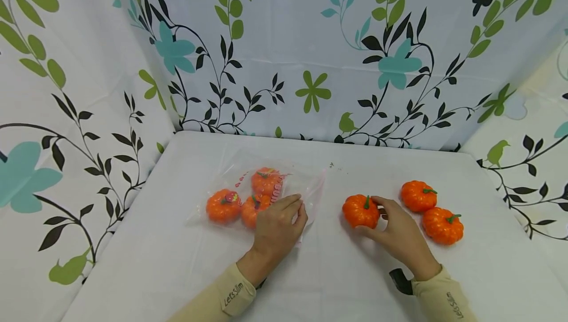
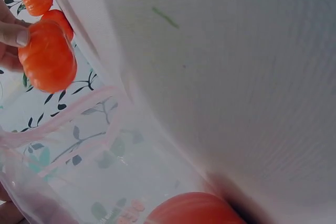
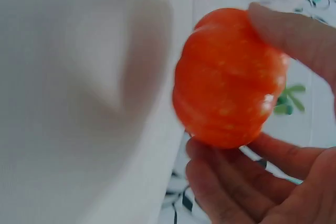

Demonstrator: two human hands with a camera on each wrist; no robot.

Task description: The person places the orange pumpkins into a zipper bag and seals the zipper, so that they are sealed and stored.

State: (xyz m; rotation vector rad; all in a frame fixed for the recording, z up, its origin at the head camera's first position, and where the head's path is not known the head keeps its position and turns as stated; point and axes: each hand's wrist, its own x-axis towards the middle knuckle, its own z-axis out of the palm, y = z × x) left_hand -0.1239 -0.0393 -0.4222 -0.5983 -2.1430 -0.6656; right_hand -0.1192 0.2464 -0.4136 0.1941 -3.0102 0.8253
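A small orange toy pumpkin with a green stem is gripped by my right hand, thumb on one side and fingers on the other. The right wrist view shows this pumpkin held just off the white surface. My left hand holds the open side of a clear plastic zip bag with a pink edge. In the left wrist view the bag's mouth stands spread apart. Inside the bag lie three orange pumpkins, one partly hidden behind my left hand.
Two more orange pumpkins, one behind and one in front, sit side by side right of my right hand. A white cloth covers the table. Patterned leaf-print curtains stand at the back and sides.
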